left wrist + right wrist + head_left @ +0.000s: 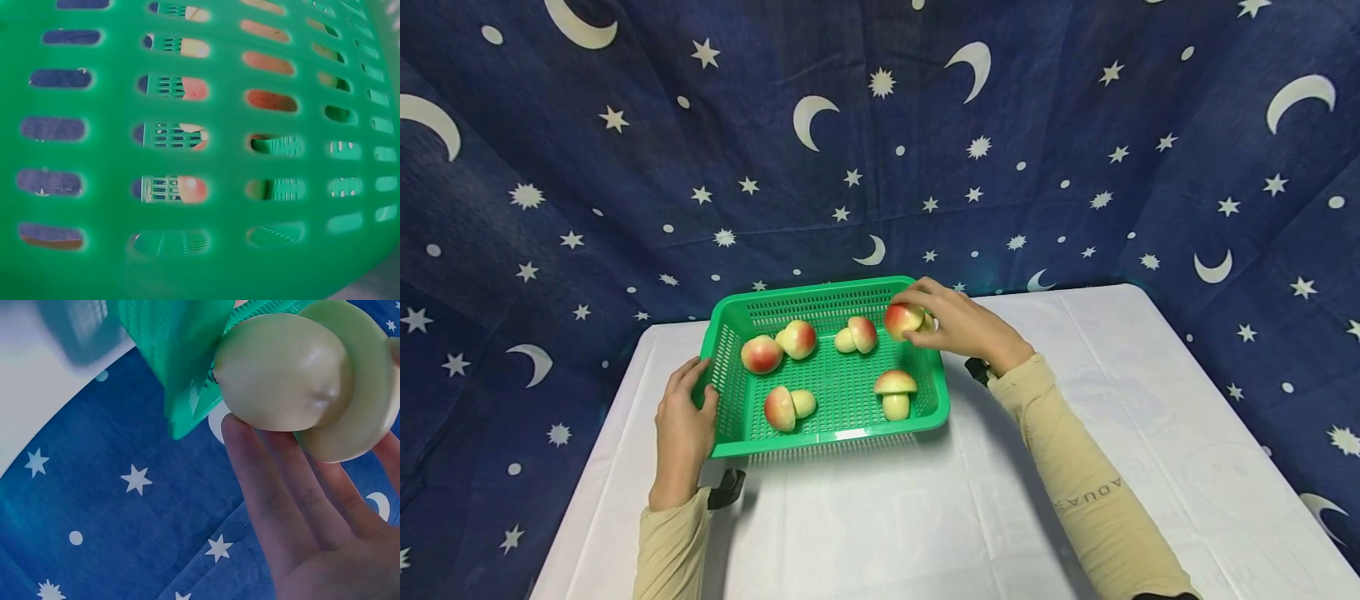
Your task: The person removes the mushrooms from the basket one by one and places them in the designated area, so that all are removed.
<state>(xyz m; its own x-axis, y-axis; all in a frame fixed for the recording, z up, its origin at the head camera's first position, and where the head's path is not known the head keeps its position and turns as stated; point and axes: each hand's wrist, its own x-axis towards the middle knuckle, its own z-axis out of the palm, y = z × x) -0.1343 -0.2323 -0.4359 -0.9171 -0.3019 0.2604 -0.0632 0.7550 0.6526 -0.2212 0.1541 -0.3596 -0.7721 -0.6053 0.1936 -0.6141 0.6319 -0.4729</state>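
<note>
A green plastic basket (842, 437) with slotted walls stands on the table, with several toy mushrooms inside. My left hand (685, 421) holds its left rim, thumb and fingertips over the edge. In the left wrist view the slotted basket wall (112, 187) fills the picture, and that hand is out of sight. At the back right corner my right hand (958, 321) grips a toy mushroom (902, 320) with a red and yellow cap. The right wrist view shows the mushroom's pale stem (281, 372) and cap underside, with fingers spread along it.
Inside the basket lie mushrooms at the left (762, 355), the middle (862, 334) and the front left (780, 408). One mushroom (895, 393) stands upright at the front right. A white cloth covers the table (865, 525). Behind hangs a dark blue curtain (880, 167) with moons and stars.
</note>
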